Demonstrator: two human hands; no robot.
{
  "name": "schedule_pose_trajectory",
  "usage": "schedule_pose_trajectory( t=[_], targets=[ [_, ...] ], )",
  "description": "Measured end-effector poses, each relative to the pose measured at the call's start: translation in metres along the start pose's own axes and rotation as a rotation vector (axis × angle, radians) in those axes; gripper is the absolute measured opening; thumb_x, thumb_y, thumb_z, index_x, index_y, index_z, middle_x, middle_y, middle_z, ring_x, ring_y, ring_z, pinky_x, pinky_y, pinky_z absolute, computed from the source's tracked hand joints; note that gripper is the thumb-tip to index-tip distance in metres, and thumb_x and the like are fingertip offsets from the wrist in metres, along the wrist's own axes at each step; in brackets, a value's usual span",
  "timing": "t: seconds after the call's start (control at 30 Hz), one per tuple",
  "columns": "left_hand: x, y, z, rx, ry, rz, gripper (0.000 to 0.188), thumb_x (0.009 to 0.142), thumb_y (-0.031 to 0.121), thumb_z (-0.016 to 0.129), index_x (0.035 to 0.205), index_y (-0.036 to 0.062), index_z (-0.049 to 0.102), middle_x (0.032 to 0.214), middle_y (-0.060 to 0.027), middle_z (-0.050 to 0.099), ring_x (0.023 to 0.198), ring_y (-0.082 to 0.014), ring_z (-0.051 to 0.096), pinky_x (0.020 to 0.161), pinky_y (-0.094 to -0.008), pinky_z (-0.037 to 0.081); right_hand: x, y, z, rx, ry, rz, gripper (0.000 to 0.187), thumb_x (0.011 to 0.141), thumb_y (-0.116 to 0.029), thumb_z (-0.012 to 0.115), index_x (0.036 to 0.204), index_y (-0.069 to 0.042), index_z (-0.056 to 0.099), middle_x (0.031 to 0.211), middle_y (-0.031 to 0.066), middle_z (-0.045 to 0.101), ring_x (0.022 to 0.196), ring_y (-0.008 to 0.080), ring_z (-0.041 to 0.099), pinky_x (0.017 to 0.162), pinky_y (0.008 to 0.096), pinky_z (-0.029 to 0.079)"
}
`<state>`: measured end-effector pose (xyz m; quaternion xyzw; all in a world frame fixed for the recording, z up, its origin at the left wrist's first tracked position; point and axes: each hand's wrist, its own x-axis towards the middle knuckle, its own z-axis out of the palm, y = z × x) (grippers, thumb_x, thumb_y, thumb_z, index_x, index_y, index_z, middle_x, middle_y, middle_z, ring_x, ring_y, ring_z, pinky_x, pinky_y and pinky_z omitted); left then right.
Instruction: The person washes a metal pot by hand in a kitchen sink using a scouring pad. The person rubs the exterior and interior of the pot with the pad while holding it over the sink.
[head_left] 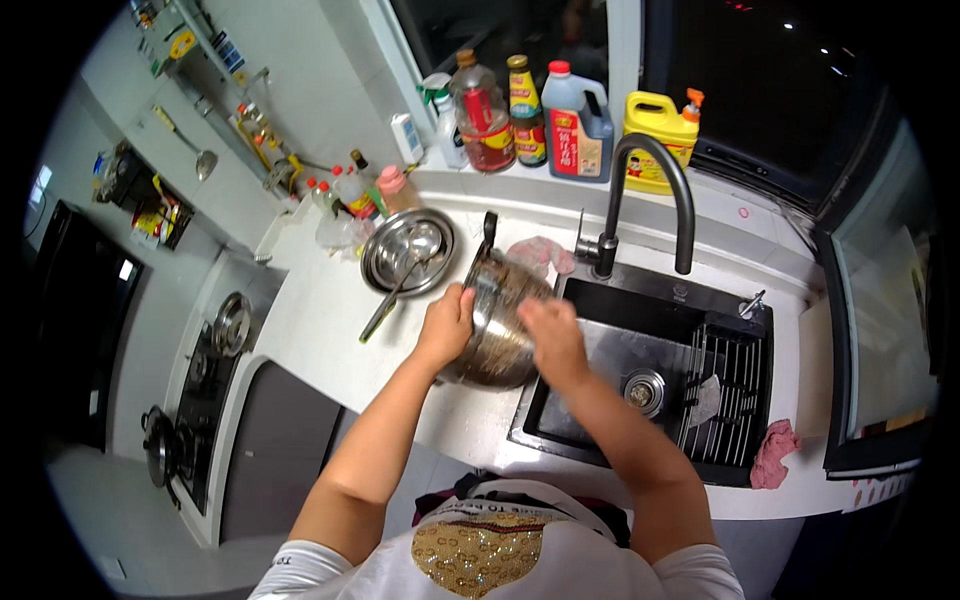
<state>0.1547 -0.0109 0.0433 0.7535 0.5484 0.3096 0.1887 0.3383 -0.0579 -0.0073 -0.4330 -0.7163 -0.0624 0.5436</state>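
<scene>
A stainless-steel pot [500, 345] with brownish stains on its side is tipped over on the white counter, at the left edge of the sink. A black handle [489, 230] sticks up from its far end. My left hand [447, 325] is closed on the pot's left edge and holds it tilted. Against the right part of its wall is my right hand [557, 340], fingers bent and smeared by motion; whether something is under them is hidden. Just left of the pot, nested steel bowls [374, 262] hold a ladle with a dark handle [380, 318].
The black sink [600, 350] has a drain, a wire rack [738, 375] and a dark curved faucet [685, 215]. Pink cloths [540, 255] lie behind the pot and at the sink's right corner. Bottles and a yellow jug [655, 150] line the sill. A stove [200, 400] is at left.
</scene>
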Motion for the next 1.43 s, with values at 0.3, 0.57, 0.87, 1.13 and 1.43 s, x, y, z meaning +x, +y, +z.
schedule_pose_trajectory(
  t=[0.3, 0.57, 0.87, 1.13, 1.43],
  targets=[
    [-0.008, -0.014, -0.008, -0.052, -0.029, 0.010, 0.029, 0.099, 0.026, 0.045, 0.088, 0.0001, 0.046, 0.072, -0.0296, 0.058, 0.073, -0.0513, 0.055, 0.061, -0.0541, 0.040, -0.019, -0.013, 0.000, -0.051, -0.015, 0.057, 0.031, 0.072, 0.004, 0.057, 0.101, 0.000, 0.066, 0.108, 0.0112, 0.064, 0.088, 0.0304, 0.059, 0.077, 0.0363, 0.051],
    [-0.012, -0.018, -0.005, -0.065, -0.032, 0.015, 0.028, 0.099, 0.024, 0.045, 0.086, -0.0003, 0.045, 0.070, -0.0287, 0.055, 0.070, -0.0507, 0.053, 0.059, -0.0500, 0.041, -0.010, -0.010, 0.009, -0.134, 0.067, 0.186, 0.028, 0.073, 0.002, 0.059, 0.100, -0.001, 0.067, 0.107, 0.0112, 0.065, 0.089, 0.0285, 0.060, 0.078, 0.0388, 0.051],
    [-0.031, -0.017, -0.010, -0.047, -0.072, 0.032, 0.027, 0.099, 0.024, 0.045, 0.087, 0.0002, 0.046, 0.067, -0.0287, 0.057, 0.068, -0.0510, 0.055, 0.059, -0.0552, 0.040, 0.002, -0.014, 0.001, -0.084, -0.026, 0.120, 0.028, 0.073, 0.004, 0.060, 0.100, 0.000, 0.066, 0.099, 0.0129, 0.067, 0.085, 0.0280, 0.061, 0.072, 0.0345, 0.052],
    [-0.043, -0.016, -0.012, -0.050, -0.103, 0.013, 0.026, 0.099, 0.024, 0.046, 0.087, 0.0003, 0.047, 0.067, -0.0283, 0.057, 0.068, -0.0511, 0.055, 0.058, -0.0541, 0.041, 0.003, -0.022, 0.000, 0.045, -0.092, -0.146, 0.027, 0.071, -0.001, 0.060, 0.097, -0.001, 0.065, 0.100, 0.0099, 0.063, 0.085, 0.0286, 0.058, 0.074, 0.0364, 0.050],
    [-0.046, -0.015, -0.011, -0.059, -0.097, 0.024, 0.026, 0.098, 0.024, 0.047, 0.089, -0.0002, 0.048, 0.067, -0.0280, 0.057, 0.067, -0.0506, 0.055, 0.058, -0.0527, 0.041, 0.003, -0.035, 0.002, -0.041, -0.152, -0.174, 0.030, 0.072, -0.003, 0.060, 0.101, -0.002, 0.066, 0.104, 0.0097, 0.064, 0.092, 0.0285, 0.059, 0.079, 0.0367, 0.051]
  ],
)
